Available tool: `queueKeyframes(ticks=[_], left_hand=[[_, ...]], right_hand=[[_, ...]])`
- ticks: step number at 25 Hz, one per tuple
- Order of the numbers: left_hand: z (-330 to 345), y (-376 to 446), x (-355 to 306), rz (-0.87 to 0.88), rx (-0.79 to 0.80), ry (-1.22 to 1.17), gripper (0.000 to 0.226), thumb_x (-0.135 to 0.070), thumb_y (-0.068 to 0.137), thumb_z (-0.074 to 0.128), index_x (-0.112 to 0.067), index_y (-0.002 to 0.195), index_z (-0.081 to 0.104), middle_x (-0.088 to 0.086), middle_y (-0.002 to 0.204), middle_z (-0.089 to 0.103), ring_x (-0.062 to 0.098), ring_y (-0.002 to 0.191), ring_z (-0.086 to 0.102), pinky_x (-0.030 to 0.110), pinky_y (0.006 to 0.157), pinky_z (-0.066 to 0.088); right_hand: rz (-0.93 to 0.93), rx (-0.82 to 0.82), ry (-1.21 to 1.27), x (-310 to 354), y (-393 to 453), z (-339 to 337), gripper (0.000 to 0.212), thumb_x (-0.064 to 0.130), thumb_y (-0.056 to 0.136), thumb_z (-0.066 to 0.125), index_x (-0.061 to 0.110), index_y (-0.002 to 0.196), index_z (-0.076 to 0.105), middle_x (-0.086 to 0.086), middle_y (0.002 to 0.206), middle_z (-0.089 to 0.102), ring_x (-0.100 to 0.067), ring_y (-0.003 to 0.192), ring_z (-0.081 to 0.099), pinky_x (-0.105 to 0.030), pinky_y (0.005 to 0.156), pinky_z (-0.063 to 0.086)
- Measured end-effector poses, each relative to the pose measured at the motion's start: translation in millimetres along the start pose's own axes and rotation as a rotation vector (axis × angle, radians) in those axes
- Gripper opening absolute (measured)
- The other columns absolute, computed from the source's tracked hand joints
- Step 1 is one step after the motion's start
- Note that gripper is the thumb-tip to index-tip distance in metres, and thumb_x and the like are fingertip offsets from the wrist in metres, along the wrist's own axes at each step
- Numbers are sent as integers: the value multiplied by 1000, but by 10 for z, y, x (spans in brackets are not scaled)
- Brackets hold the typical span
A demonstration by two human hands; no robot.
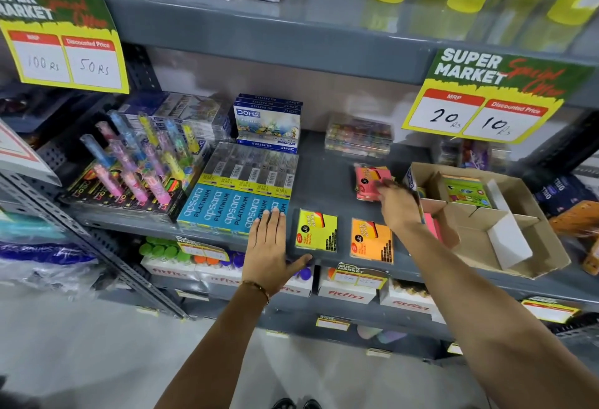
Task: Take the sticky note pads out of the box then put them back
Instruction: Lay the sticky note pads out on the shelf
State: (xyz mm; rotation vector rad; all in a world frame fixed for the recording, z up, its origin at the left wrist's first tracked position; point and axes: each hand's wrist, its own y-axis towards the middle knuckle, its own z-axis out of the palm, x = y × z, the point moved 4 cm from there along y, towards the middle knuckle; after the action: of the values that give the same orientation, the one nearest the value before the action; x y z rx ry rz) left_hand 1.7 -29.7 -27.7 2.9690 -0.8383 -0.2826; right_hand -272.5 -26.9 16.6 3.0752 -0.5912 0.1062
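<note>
An open cardboard box (505, 246) stands on the grey shelf (321, 182) at the right, with a green pad (465, 193) and a pink pad (432, 225) still inside. A yellow sticky note pad (317, 230) and an orange one (372, 241) lie side by side near the shelf's front edge. Farther back lies a pink pad (369, 182); my right hand (400, 206) has its fingers closed on its right edge. My left hand (270, 246) rests flat and open on the shelf edge, left of the yellow pad.
Blue Apsara pencil boxes (233, 207) lie just left of my left hand, beside a highlighter display (129, 175). Doms boxes (267, 126) and clear pen cases (358, 136) stand at the back. A yellow price sign (486, 104) hangs above the box.
</note>
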Motion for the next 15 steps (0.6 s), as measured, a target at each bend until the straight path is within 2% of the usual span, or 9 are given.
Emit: queueKeyframes(ticks=[3,6,8,11,15], left_hand=[[12,13,-1,-8,-10,-18,105,-80,76,11,3,138,28,22,143,34,36,132,28,50,105,10],[21,20,-1,-16,9,-16,104,-80,77,12,2,138,29,21,144,34,36,133,27,51,105,11],[27,17,1,-22,21,-15,103,-79,77,14,3,137,32,22,141,37,37,131,31,52,105,15],[36,10,3,-9,8,-14,100,-77,78,20,4,136,34,23,140,39,37,129,33,52,106,20],[43,-1,1,17,-25,-23,97,-74,78,33,4,136,33,23,139,40,36,130,31,49,107,23]], right_hand=[[-8,-252,82,79,-83,-117,43,-9,83,50,11,119,62,-13,120,65,-32,110,60,-37,89,50],[-190,-385,80,442,-170,-151,42,-14,61,70,9,97,71,-11,96,75,-28,89,70,-31,71,57],[-276,-340,58,704,-199,-45,48,-15,48,75,9,89,72,-8,85,76,-26,79,71,-27,60,58],[-277,-172,30,923,-188,139,46,-18,47,73,5,86,72,-10,82,76,-29,75,68,-28,56,57],[-269,-65,34,933,-158,255,41,-19,62,66,2,97,69,-13,99,73,-32,91,63,-35,69,57]])
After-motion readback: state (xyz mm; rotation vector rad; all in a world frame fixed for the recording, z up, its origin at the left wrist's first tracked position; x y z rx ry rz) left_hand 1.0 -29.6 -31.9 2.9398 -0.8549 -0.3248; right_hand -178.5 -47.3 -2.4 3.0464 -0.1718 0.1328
